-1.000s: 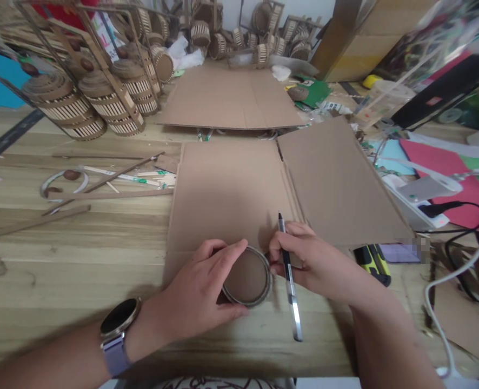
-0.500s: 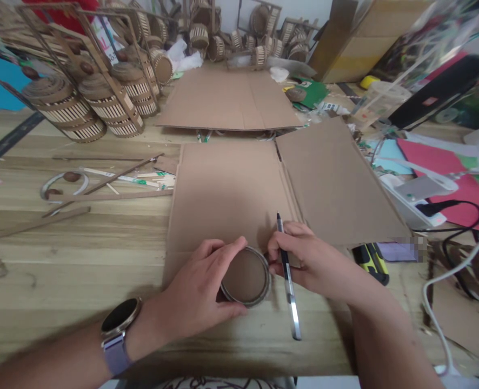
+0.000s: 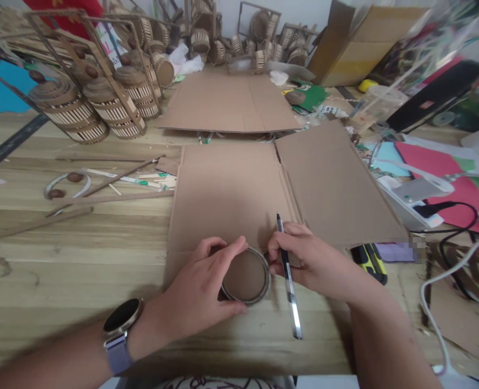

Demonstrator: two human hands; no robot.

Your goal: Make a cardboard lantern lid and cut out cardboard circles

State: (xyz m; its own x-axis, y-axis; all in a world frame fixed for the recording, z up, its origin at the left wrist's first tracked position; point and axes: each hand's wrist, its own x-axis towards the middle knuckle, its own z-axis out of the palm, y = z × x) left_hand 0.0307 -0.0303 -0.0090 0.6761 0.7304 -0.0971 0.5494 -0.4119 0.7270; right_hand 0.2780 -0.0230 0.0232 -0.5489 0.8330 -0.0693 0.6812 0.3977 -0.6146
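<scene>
My left hand (image 3: 201,281) curls round the left side of a round cardboard piece with a raised rim (image 3: 245,275), its thumb at the near edge. Whether that piece has a bottom or is an open ring, I cannot tell. It rests at the near edge of a flat cardboard sheet (image 3: 227,189). In my right hand (image 3: 300,254) a black and silver pen (image 3: 288,286) is held, with its narrow dark end pointing away from me. The fingertips of that hand are at the right rim of the round piece; their exact contact is hidden.
A second cardboard flap (image 3: 337,189) lies to the right, beside a yellow-black cutter (image 3: 369,263) and a power strip (image 3: 426,213). Thin strips (image 3: 118,178) lie left. Lidded bucket-shaped models (image 3: 69,111) stand behind, near another cardboard sheet (image 3: 227,102).
The view has shifted very slightly. Both hands, the pen and the round piece look almost the same as before.
</scene>
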